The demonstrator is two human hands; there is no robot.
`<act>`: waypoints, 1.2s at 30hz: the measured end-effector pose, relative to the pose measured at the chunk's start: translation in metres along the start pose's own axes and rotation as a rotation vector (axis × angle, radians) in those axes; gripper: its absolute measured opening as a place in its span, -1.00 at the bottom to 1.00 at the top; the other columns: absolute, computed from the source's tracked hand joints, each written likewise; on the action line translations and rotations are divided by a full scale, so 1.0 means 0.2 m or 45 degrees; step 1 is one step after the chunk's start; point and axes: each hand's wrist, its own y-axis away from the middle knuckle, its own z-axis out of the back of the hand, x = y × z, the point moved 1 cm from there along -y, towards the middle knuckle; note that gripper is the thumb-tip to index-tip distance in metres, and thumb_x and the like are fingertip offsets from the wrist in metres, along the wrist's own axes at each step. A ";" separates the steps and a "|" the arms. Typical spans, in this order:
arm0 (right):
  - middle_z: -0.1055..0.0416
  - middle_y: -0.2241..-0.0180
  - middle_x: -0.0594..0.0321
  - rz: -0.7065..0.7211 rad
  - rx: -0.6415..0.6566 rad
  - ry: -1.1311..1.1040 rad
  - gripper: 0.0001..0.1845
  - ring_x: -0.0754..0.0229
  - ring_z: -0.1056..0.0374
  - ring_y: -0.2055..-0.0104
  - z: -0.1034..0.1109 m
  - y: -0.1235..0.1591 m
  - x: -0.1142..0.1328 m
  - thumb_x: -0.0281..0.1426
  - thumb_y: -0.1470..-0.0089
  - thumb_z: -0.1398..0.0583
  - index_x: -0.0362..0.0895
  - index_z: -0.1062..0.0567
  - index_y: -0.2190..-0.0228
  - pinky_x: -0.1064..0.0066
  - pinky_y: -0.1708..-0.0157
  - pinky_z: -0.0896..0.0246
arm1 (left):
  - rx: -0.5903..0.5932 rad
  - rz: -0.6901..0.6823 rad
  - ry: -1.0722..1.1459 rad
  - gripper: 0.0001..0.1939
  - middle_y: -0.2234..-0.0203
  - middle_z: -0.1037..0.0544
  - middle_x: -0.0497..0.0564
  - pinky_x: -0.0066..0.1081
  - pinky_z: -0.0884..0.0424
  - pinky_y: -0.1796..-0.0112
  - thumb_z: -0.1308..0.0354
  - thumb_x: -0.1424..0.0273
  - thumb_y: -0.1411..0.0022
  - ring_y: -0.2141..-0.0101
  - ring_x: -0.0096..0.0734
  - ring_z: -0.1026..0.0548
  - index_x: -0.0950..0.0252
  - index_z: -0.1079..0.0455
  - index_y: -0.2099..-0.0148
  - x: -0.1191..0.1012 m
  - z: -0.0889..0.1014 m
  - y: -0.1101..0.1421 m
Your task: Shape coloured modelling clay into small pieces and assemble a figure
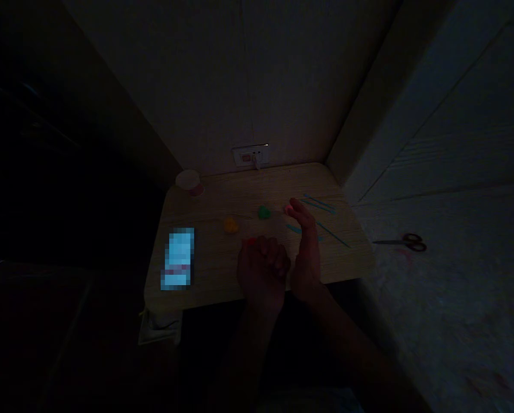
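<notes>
The scene is very dark. My left hand (262,269) is curled closed near the front of a small wooden table (214,269), with a bit of red material (250,241) showing at its fingers. My right hand (305,252) stands on its edge beside it, fingertips pinching a small pink piece (288,210). A green lump (264,212) and a yellow lump (231,225) lie on the table just beyond my hands.
Several thin blue sticks (321,205) lie at the table's right. A lit phone (178,258) rests at the left, a small pink-rimmed cup (189,181) at the back left, a wall socket (250,155) behind. Scissors (405,242) lie on the bed at right.
</notes>
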 end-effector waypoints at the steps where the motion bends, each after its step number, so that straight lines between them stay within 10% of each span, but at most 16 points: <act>1: -0.16 -0.39 -0.01 -0.015 -0.012 0.006 -0.22 -0.18 -0.06 -0.47 0.00 0.00 0.00 0.10 -0.39 0.37 0.02 -0.17 -0.35 -0.27 -0.36 -0.05 | 0.002 0.015 0.026 -0.42 0.68 -0.12 -0.13 -0.48 -0.08 0.67 0.07 0.10 -0.52 0.70 -0.51 -0.19 0.26 -0.20 0.55 -0.01 0.01 -0.01; 6: -0.25 -0.32 0.02 -0.044 0.022 -0.022 -0.36 -0.13 -0.13 -0.43 0.05 0.01 0.01 -0.01 -0.45 0.29 0.01 -0.33 -0.21 -0.21 -0.33 -0.13 | 0.033 0.033 0.055 -0.35 0.74 0.20 -0.19 -0.42 0.16 0.71 0.24 0.14 -0.57 0.76 -0.52 0.20 0.20 0.11 0.62 -0.08 0.05 -0.03; 11: -0.27 -0.31 0.05 -0.066 0.062 -0.124 -0.42 -0.14 -0.18 -0.41 0.06 0.02 0.04 0.00 -0.46 0.20 0.00 -0.45 -0.06 -0.20 -0.34 -0.14 | 0.120 -0.076 -0.007 -0.47 0.67 -0.17 -0.14 -0.50 -0.15 0.63 0.06 0.14 -0.54 0.69 -0.54 -0.12 0.26 -0.22 0.50 -0.12 0.00 -0.02; 15: -0.28 -0.33 0.01 0.012 0.192 -0.103 -0.44 -0.17 -0.17 -0.42 0.06 0.02 0.05 0.01 -0.42 0.04 0.00 -0.37 -0.23 -0.20 -0.35 -0.14 | 0.113 -0.159 -0.090 -0.50 0.23 -0.60 0.10 -0.28 -0.53 0.15 0.10 0.02 -0.51 0.19 -0.25 -0.59 0.24 -0.53 0.13 -0.11 -0.02 0.00; 19: -0.17 -0.41 -0.04 0.195 0.350 0.007 -0.31 -0.16 -0.03 -0.49 0.03 0.03 0.03 -0.13 -0.37 -0.15 -0.03 -0.15 -0.40 -0.19 -0.39 -0.08 | 0.050 -0.088 -0.155 -0.37 -0.18 -0.55 0.13 -0.20 -0.40 -0.17 0.20 -0.07 -0.49 -0.24 -0.13 -0.44 0.21 -0.53 -0.12 -0.09 -0.01 0.03; 23: -0.37 -0.28 -0.03 0.233 0.354 -0.001 -0.58 -0.11 -0.14 -0.43 0.01 0.03 0.01 -0.29 -0.39 -0.15 -0.05 -0.39 -0.23 -0.11 -0.34 -0.16 | 0.142 -0.018 -0.151 -0.26 -0.34 -0.41 0.09 -0.18 -0.27 -0.31 0.22 -0.18 -0.44 -0.42 -0.14 -0.22 0.17 -0.43 -0.29 -0.07 0.00 0.06; 27: -0.56 0.06 0.13 -0.069 0.076 -0.195 -0.79 0.04 -0.48 -0.01 0.03 0.01 -0.02 -0.32 -0.40 -0.13 0.00 -0.51 0.02 0.14 -0.03 -0.39 | 0.238 -0.073 -0.195 -0.25 -0.36 -0.39 0.16 -0.03 -0.20 -0.35 0.20 -0.20 -0.41 -0.42 -0.01 -0.20 0.20 -0.44 -0.27 -0.07 0.02 0.04; 31: -0.49 0.24 0.26 -0.492 -0.205 -0.642 -0.88 0.22 -0.35 0.34 0.07 -0.03 -0.04 -0.24 -0.27 -0.26 0.00 -0.53 0.21 0.36 0.33 -0.29 | 0.117 -0.263 -0.272 -0.47 -0.25 -0.47 0.17 -0.01 -0.28 -0.27 0.06 -0.01 -0.45 -0.30 -0.01 -0.36 0.21 -0.52 -0.12 -0.07 0.10 0.00; 36: 0.02 0.67 0.40 -0.817 -0.100 -1.275 -0.34 0.27 0.07 0.62 0.07 -0.07 -0.03 0.14 -0.24 -0.19 -0.03 -0.22 0.67 0.40 0.64 0.12 | 0.088 -0.495 -0.340 -0.62 -0.01 -0.54 0.15 -0.21 -0.42 -0.04 -0.20 0.06 -0.31 -0.02 -0.14 -0.50 0.22 -0.57 0.03 -0.07 0.17 -0.02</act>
